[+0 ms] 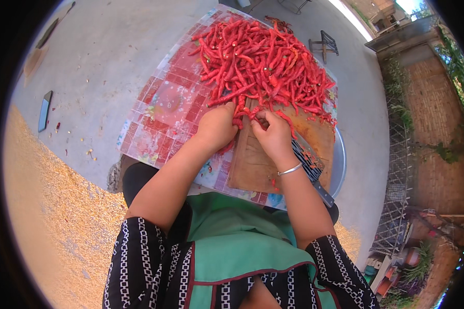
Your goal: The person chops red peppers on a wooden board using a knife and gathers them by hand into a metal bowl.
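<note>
Chillies (263,62): big heap of long, thin, glossy red pods, some curled, a few with green stems, piled on the far part of a red-checked plastic sheet (165,113) and spilling onto the wooden cutting board (252,165). Left hand (217,126) curled shut around a few pods at the heap's near edge. Right hand (273,135) pinching pods over the board, fingers bent. Knife (312,172) lies on the board's right side, under the right wrist.

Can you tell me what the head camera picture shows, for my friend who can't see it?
Two hands, left hand and right hand, gather red chillies at a wooden board. A knife lies on the board, on a checked mat.
</note>
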`<state>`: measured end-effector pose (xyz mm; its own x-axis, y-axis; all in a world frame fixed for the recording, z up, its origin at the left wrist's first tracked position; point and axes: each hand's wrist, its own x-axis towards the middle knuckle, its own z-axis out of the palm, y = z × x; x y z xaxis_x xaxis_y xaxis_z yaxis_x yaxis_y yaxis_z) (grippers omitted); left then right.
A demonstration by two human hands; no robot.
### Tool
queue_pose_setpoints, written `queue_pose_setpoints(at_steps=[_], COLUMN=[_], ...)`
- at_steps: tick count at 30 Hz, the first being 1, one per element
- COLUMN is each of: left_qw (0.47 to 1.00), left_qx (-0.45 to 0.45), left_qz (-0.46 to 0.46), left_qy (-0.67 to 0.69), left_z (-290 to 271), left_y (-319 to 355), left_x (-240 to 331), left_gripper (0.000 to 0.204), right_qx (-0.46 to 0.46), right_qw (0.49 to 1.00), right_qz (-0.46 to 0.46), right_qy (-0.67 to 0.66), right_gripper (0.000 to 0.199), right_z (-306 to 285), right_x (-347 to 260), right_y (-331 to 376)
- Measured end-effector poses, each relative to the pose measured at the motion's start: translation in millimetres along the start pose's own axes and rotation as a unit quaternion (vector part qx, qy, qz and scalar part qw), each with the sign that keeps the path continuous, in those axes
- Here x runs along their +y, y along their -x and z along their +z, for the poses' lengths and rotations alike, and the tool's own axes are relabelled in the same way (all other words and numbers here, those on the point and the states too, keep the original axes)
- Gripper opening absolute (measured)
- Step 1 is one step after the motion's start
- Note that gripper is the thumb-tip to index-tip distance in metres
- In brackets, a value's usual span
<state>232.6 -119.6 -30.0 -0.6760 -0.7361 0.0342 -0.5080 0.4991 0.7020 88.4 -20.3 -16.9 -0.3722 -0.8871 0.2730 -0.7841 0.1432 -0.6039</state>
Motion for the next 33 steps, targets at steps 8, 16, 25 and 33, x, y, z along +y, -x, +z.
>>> queue_pose_setpoints(at_steps=[8,16,25,33], left_qw=[0.911,0.737,0.707,0.748], left_qx=[-0.033,-0.019,0.05,0.085], left_qz=[-0.038,-0.104,-0.099,-0.07], left_qy=[0.409,0.668,0.699,0.654], left_z=[-36,-14,-62,-69], left_y=[5,10,-6,4], left_x=[13,10,20,9], left_gripper=[0.027,0.008,0.021,0.012], right_qx=[0.035,-0.027,-0.024,0.03], right_qw=[0.959,0.993,0.969,0.988], right_qz=[0.104,-0.051,-0.005,-0.013], right_qy=[-0.261,-0.106,0.247,0.153], right_gripper=[0.016,0.019,0.013,0.029], right_z=[-3,-11,-69,-62], right_x=[-25,-49,45,23], right_y=[3,3,-9,-52])
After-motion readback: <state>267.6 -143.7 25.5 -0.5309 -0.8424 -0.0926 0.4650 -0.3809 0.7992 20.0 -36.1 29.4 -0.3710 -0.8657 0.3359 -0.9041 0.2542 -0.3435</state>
